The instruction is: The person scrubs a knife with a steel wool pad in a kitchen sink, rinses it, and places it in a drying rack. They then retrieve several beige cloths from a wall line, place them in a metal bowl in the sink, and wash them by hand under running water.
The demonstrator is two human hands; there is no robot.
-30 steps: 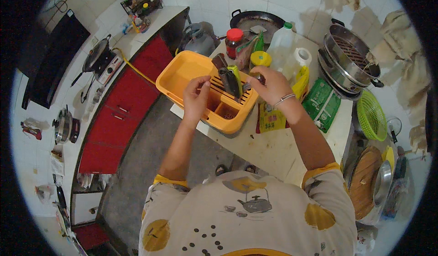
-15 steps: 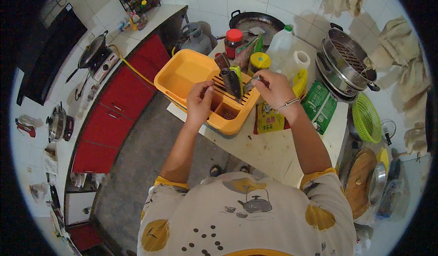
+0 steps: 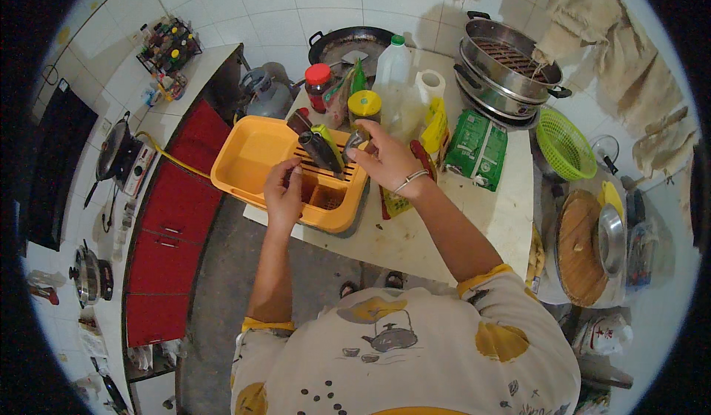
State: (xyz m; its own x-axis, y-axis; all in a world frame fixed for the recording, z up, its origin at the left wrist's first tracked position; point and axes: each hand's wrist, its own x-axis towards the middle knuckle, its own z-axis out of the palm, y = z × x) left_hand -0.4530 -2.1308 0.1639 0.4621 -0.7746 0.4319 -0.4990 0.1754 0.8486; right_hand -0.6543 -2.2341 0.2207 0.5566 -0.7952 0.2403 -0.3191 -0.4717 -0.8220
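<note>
Curving along the left side, red cabinets point(image 3: 178, 204) stand well apart from a pale table point(image 3: 507, 208) that bears an orange tub point(image 3: 252, 142). At the tub's near edge, the left hand point(image 3: 284, 196) has its fingers curled and its thumb close to the fingertips; whether they pinch anything cannot be told. Next, a black cylindrical thing point(image 3: 320, 153) leans, tilted, on the tub's slotted rack. Just right of it, over the rack, is a small dark, shiny thing point(image 3: 354, 144), its kind unclear, gripped between thumb and fingers of the right hand point(image 3: 389, 159). Farther right come a green packet point(image 3: 478, 148), a steel steamer point(image 3: 500, 93) and a green basket point(image 3: 564, 145).
</note>
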